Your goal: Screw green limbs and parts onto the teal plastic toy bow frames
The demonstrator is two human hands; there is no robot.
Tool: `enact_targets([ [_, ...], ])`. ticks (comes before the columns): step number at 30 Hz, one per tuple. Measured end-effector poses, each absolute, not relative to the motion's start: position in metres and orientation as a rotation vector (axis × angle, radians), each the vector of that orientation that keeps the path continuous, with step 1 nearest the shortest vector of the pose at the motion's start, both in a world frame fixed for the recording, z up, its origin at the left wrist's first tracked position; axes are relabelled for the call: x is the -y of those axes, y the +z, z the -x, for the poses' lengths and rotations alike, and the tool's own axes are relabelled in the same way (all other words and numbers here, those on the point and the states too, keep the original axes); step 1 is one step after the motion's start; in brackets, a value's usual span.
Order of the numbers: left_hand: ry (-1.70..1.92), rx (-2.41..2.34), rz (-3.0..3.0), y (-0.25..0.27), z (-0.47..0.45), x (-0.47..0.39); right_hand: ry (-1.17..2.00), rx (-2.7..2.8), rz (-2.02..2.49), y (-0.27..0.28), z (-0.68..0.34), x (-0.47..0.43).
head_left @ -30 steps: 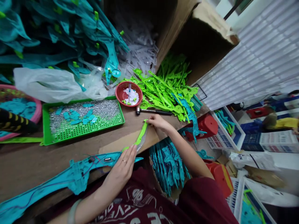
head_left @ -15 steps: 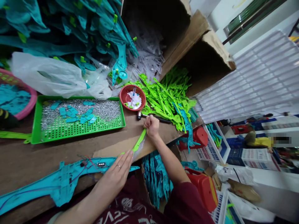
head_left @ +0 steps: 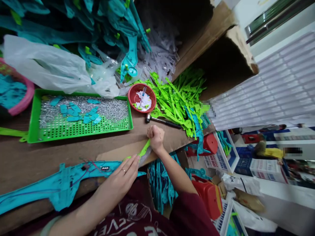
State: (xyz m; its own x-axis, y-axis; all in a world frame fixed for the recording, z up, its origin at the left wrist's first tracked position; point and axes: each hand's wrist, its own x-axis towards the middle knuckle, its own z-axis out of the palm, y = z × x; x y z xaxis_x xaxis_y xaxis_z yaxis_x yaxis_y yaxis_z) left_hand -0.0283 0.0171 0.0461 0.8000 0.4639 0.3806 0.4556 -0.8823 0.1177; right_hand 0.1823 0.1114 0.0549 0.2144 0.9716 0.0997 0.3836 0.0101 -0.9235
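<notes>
My left hand (head_left: 124, 172) lies flat, fingers stretched out, over the near end of a lime-green plastic strip (head_left: 144, 149). A translucent piece (head_left: 147, 154) shows along the strip's lower side. My right hand (head_left: 156, 137) is closed in a fist over the far end of the strip, hiding that end. Nothing shows inside the fist. Both hands are above a piece of cardboard (head_left: 110, 156) on the table. Beside my left hand lies a long teal plastic shell (head_left: 57, 186) with wires and a small metal part in it, partly covered by my fingers and forearm.
A hammer (head_left: 166, 122) lies beyond my right fist. Behind are a green tray (head_left: 81, 136) of small metal pieces, a red basket (head_left: 142, 109) and a pile of green strips (head_left: 172, 101). Cardboard boxes (head_left: 216, 29) stand behind. A red stool (head_left: 208, 196) is at right.
My right fist has moved along the green strip toward my left hand and covers more of its far end. My left hand stays on the strip. The view has shifted slightly.
</notes>
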Motion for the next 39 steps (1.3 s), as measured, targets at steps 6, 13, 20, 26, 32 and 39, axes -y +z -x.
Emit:
enact_targets([
  [6, 0.716, -0.749, -2.961, 0.049, 0.033, -0.018, 0.407, 1.859, 1.827, 0.092, -0.254, -0.140],
  [13, 0.844, -0.700, -2.897, 0.046, 0.038, -0.018, 0.258, 2.319, 1.989, 0.099, -0.274, -0.124],
  [20, 0.830, -0.671, -2.824, 0.044, 0.039, -0.015, 0.402, 1.832, 1.871, 0.133, -0.256, -0.025],
  [26, 0.822, -0.653, -2.775, 0.043, 0.043, -0.017, 0.484, 1.739, 1.951, 0.112, -0.234, -0.005],
  [32, 0.798, -0.693, -2.747, 0.043, 0.045, -0.017, 0.533, 1.778, 1.933, 0.104, -0.219, 0.009],
  [39, 0.918, -0.900, -2.837, 0.041, 0.048, 0.002, 0.596, 1.813, 1.942, 0.108, -0.211, 0.005],
])
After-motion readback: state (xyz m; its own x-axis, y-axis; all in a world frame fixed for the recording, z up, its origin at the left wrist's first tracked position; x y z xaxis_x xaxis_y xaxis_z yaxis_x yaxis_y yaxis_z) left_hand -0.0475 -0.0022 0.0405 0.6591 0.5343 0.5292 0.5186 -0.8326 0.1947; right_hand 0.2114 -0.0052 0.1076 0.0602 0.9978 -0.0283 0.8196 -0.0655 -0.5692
